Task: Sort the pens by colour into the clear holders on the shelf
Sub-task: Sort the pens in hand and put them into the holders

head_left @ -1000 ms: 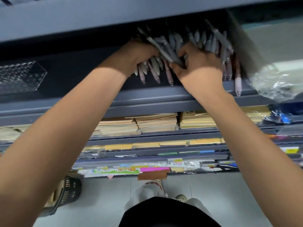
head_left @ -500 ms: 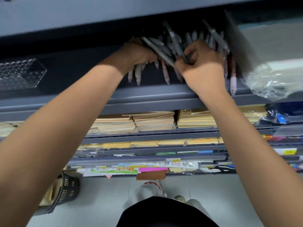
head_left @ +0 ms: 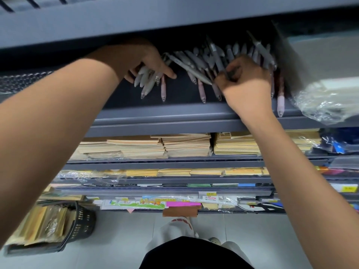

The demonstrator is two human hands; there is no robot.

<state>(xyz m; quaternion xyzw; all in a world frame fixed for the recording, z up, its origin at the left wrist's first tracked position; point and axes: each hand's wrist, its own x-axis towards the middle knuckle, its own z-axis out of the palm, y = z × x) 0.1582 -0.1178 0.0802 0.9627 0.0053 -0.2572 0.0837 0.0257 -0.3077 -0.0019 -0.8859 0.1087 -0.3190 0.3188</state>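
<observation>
A heap of grey and pink pens (head_left: pixel 202 61) lies on the dark grey shelf (head_left: pixel 184 111) in front of me. My left hand (head_left: pixel 141 59) grips a bunch of several grey pens and one pink pen (head_left: pixel 149 82), their tips pointing down toward me. My right hand (head_left: pixel 244 76) pinches one grey pen (head_left: pixel 215 53) that sticks up out of the heap. More pink pens (head_left: pixel 279 101) lie at the shelf's front edge to the right. A clear holder (head_left: pixel 21 82) is blurred at the far left of the same shelf.
A crinkled plastic-wrapped pack (head_left: pixel 326 101) sits right of the pens. Lower shelves hold stacks of brown envelopes (head_left: pixel 184 144) and paper goods. A black basket (head_left: pixel 77 226) full of envelopes stands on the floor at lower left. The shelf above overhangs the pens.
My left hand has drawn its bunch of pens to the left, away from the heap. My right hand still pinches a pen in the heap. The camera has tilted slightly.
</observation>
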